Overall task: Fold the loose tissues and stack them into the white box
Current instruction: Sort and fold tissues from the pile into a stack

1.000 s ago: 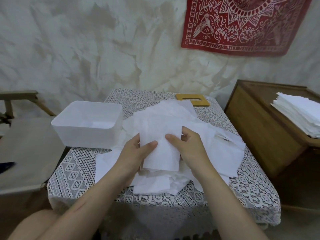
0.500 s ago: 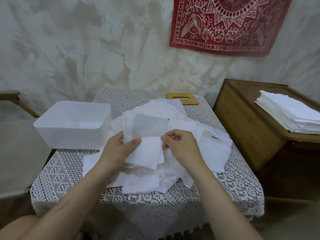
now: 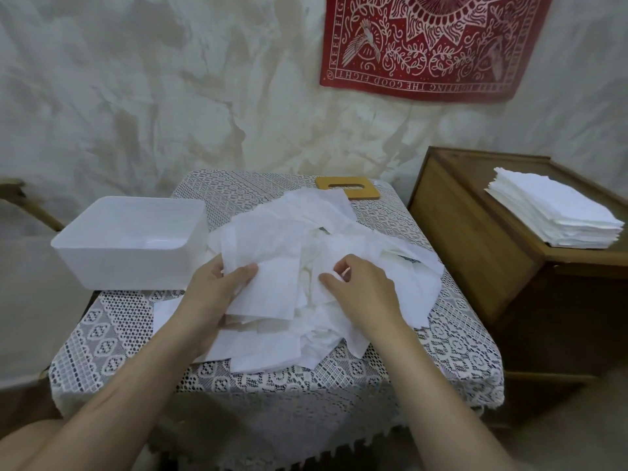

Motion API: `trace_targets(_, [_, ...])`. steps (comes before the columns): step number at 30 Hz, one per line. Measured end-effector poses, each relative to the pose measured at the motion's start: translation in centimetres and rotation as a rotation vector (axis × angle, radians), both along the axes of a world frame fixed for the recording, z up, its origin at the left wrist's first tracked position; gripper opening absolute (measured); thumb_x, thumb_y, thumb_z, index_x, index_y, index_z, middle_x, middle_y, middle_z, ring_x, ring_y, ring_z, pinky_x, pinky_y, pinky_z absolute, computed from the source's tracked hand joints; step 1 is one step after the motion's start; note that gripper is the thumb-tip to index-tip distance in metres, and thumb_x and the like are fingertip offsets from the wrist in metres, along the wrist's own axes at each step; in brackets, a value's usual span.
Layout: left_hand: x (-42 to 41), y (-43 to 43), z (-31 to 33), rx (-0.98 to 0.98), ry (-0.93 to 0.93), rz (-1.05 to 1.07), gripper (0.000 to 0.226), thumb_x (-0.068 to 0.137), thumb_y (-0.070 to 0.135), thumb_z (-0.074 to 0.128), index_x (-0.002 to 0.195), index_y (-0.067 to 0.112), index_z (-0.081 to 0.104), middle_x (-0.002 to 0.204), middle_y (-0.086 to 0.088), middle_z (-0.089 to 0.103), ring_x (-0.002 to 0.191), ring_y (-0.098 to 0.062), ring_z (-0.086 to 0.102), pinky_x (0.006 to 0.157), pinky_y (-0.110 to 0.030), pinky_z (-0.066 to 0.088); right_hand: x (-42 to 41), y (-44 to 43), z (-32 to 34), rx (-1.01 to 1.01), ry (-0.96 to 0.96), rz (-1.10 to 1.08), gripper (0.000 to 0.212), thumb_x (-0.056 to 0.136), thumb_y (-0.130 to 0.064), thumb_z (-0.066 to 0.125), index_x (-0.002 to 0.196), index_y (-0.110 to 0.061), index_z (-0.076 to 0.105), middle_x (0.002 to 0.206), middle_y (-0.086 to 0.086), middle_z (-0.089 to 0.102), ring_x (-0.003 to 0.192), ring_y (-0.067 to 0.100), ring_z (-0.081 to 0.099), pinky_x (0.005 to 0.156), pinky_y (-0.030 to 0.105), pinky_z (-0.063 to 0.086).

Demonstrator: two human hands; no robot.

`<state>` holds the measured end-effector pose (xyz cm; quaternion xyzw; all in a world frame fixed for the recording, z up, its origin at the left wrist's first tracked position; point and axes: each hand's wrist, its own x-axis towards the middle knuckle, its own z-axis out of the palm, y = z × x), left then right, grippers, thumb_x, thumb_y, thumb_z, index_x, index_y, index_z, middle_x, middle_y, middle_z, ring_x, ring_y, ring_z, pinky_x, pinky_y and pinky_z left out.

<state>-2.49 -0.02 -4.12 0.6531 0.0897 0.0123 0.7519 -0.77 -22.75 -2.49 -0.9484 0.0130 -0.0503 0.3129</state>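
Note:
A heap of loose white tissues (image 3: 306, 229) covers the middle of the lace-covered table (image 3: 119, 338). My left hand (image 3: 214, 294) grips a folded tissue (image 3: 272, 290) by its left edge, thumb on top, just above the heap. My right hand (image 3: 363, 290) lies to the right of that tissue with fingers curled, pinching a crumpled tissue in the heap. The white box (image 3: 102, 266) stands at the table's left side, open on top; a little white shows at its bottom.
A wooden lid with a slot (image 3: 346, 188) lies at the table's far edge. To the right stands a wooden cabinet (image 3: 475, 253) bearing a neat stack of white tissues (image 3: 557, 215). A chair (image 3: 20, 266) is at the left. A red cloth (image 3: 431, 42) hangs on the wall.
The folded tissue has come down towards the heap, held now by my left hand alone. My right hand let go of it and moved right onto the heap. The camera turned left.

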Motion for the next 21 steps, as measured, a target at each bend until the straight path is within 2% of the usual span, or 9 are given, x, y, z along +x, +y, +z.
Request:
trace_targets(3, [0.0, 0.0, -0.1, -0.010, 0.000, -0.007, 0.021, 0.097, 0.022, 0.069, 0.117, 0.025, 0.072, 0.111, -0.009, 0.078, 0.103, -0.037, 0.073, 0.073, -0.059, 0.062, -0.2, -0.7, 0.5, 0.021, -0.036, -0.028, 0.015, 0.094, -0.041, 0.056, 0.092, -0.029, 0.065, 0.093, -0.009, 0.068, 0.092, 0.024, 0.062, 0.082, 0.039, 0.052])
trace_targets(6, [-0.1, -0.1, -0.1, -0.016, -0.011, -0.014, 0.019, 0.097, 0.021, 0.068, 0.115, 0.026, 0.073, 0.109, -0.008, 0.078, 0.097, -0.035, 0.074, 0.063, -0.049, 0.061, -0.6, -1.5, 1.3, 0.078, -0.098, -0.068, 0.017, 0.096, -0.036, 0.054, 0.086, -0.028, 0.063, 0.083, -0.008, 0.068, 0.082, 0.025, 0.065, 0.077, 0.040, 0.054])
trace_targets(10, [-0.1, -0.3, 0.1, -0.029, -0.020, -0.023, 0.016, 0.098, 0.019, 0.067, 0.109, 0.028, 0.074, 0.099, -0.002, 0.079, 0.087, -0.028, 0.074, 0.055, -0.040, 0.058, -1.0, -3.0, 2.2, 0.433, -0.114, -0.085, 0.005, 0.088, -0.027, 0.056, 0.083, -0.025, 0.056, 0.071, -0.002, 0.064, 0.065, 0.020, 0.063, 0.068, 0.053, 0.061])
trace_targets(12, [-0.1, -0.4, 0.2, -0.031, -0.025, -0.027, 0.017, 0.098, 0.019, 0.067, 0.110, 0.028, 0.074, 0.098, -0.001, 0.079, 0.087, -0.028, 0.073, 0.052, -0.039, 0.057, -1.0, -3.7, 2.7, 0.487, -0.163, -0.110, 0.009, 0.085, -0.029, 0.060, 0.082, -0.023, 0.053, 0.069, 0.004, 0.060, 0.067, 0.026, 0.057, 0.068, 0.049, 0.058])
trace_targets(14, [-0.1, -0.6, 0.3, -0.029, -0.026, -0.026, 0.017, 0.098, 0.020, 0.067, 0.111, 0.029, 0.074, 0.101, -0.003, 0.079, 0.089, -0.029, 0.073, 0.052, -0.038, 0.057, -1.1, -4.4, 3.1, 0.459, -0.243, -0.134, 0.018, 0.091, -0.026, 0.064, 0.079, -0.022, 0.051, 0.068, -0.006, 0.057, 0.066, 0.020, 0.052, 0.066, 0.037, 0.044])
trace_targets(16, [-0.1, -0.6, 0.4, -0.022, -0.026, -0.021, 0.017, 0.098, 0.021, 0.067, 0.111, 0.030, 0.074, 0.100, -0.002, 0.079, 0.090, -0.029, 0.073, 0.053, -0.038, 0.057, -1.4, -4.9, 3.7, 0.350, -0.336, -0.159, 0.017, 0.095, -0.028, 0.062, 0.083, -0.021, 0.054, 0.076, -0.007, 0.061, 0.072, 0.019, 0.057, 0.067, 0.037, 0.041])
trace_targets(19, [-0.1, -0.4, 0.7, -0.011, -0.022, -0.013, 0.015, 0.098, 0.022, 0.067, 0.110, 0.030, 0.073, 0.094, 0.001, 0.078, 0.088, -0.028, 0.072, 0.051, -0.038, 0.056, -1.6, -4.6, 4.5, 0.078, -0.483, -0.174, 0.010, 0.099, -0.027, 0.058, 0.094, -0.018, 0.057, 0.085, -0.003, 0.064, 0.079, 0.025, 0.056, 0.066, 0.037, 0.032])
trace_targets(21, [-0.1, -0.2, 0.7, -0.006, -0.016, -0.011, 0.015, 0.098, 0.023, 0.067, 0.111, 0.030, 0.072, 0.097, 0.000, 0.078, 0.091, -0.029, 0.072, 0.053, -0.040, 0.058, -1.2, -3.7, 4.4, -0.066, -0.494, -0.138, 0.010, 0.100, -0.026, 0.057, 0.103, -0.019, 0.062, 0.095, 0.001, 0.067, 0.087, 0.028, 0.059, 0.068, 0.038, 0.036])
